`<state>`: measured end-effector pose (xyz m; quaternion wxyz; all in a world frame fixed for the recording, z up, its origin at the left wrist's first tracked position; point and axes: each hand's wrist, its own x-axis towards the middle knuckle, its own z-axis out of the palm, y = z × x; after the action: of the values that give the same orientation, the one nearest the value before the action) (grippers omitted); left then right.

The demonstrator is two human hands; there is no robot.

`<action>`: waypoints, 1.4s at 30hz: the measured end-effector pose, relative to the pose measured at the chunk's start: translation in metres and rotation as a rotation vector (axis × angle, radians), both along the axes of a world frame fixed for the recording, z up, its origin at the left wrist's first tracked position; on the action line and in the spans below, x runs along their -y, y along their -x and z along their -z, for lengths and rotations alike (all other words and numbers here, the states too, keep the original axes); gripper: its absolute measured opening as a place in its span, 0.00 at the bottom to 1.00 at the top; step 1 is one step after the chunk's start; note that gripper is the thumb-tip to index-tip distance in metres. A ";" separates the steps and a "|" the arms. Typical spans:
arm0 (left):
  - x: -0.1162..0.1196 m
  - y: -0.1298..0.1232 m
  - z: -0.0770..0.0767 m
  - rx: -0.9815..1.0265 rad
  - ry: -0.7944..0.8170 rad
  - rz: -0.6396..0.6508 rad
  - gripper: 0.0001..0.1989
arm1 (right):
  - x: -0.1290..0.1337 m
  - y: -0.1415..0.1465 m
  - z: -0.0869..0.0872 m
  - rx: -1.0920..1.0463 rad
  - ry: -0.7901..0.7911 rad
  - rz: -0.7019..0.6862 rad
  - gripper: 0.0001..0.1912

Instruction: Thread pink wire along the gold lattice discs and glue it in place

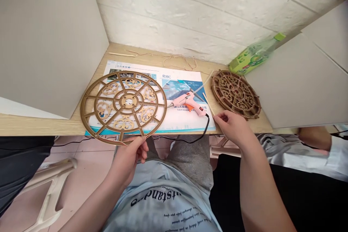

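A large bronze-coloured openwork disc [129, 100] with scrollwork lies on a printed sheet, its near rim reaching past the table edge. My left hand [135, 152] is closed in a pinch at that near rim, on a thin copper-coloured wire [152, 136]; the fingertips partly hide it. A slim pale wooden stick [208, 103] is pinched between the thumb and fingers of my right hand [230, 125], pointing away from me. Between the hands lies a pink glue gun [187, 102], its nozzle close to the disc's right rim and a clear glue stick at its back.
A stack of smaller brown openwork discs [236, 94] lies at the right, beside a leaning green-labelled bottle [255, 56]. Loose wire [179, 58] lies along the wall. White panels [51, 40] stand on both sides. The black cord [187, 141] hangs over the table edge. Another person's arm [315, 139] shows at right.
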<state>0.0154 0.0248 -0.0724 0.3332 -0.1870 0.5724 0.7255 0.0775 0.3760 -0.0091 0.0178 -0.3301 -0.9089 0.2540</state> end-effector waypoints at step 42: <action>-0.005 0.000 -0.001 -0.043 -0.099 0.014 0.17 | 0.118 0.049 0.010 -0.329 0.946 -0.510 0.20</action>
<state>0.0157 0.0297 -0.0714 0.3349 -0.1508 0.5440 0.7545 0.0283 0.2579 -0.0191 -0.0527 -0.0281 -0.7322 0.6785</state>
